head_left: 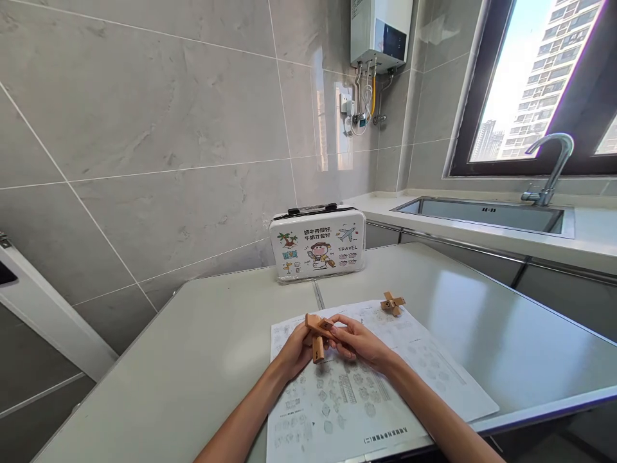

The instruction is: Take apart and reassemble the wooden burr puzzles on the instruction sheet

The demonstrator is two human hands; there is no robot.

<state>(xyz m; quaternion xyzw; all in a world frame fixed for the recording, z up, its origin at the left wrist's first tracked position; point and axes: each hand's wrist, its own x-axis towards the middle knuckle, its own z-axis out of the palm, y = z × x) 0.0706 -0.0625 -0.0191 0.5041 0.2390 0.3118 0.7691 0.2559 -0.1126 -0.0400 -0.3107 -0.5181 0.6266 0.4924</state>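
Between my two hands, above a printed sheet, is a partly joined wooden interlocking puzzle [317, 348] made of brown bars with dark marks on their ends. My left hand [296, 350] is closed around its left side, with some fingers hidden behind the wood. My right hand [359, 341] pinches a bar on the right side between thumb and fingers. Under both hands lies the printed instruction sheet [347, 392], covered with small grey diagrams. A second wooden puzzle [393, 303], shaped like a cross of several bars, rests on the sheet's far right corner.
A white case [318, 247] with cartoon prints and a black handle stands upright at the table's back, near the tiled wall. The pale table [216, 360] extends to both sides. Beyond it on the right are a sink [482, 215] and a tap [554, 167].
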